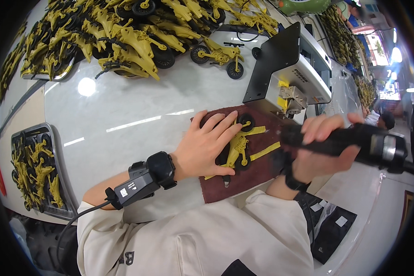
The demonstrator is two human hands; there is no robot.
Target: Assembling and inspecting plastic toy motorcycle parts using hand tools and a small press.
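Yellow toy motorcycle [240, 146] is pressed flat onto a brown mat [257, 172] by the spread left hand [206, 145], while a black power tool [354, 142] is gripped in the right hand [324, 147], beside a boxy machine [292, 69] and piled yellow toys [124, 32].

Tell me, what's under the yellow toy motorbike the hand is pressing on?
A dark red cloth lies under the motorbike, on the white table. The left hand covers part of the bike, hiding what lies beneath there.

left hand [206, 145]: flat, palm down, fingers spread; right hand [324, 147]: fingers curled in closed grip
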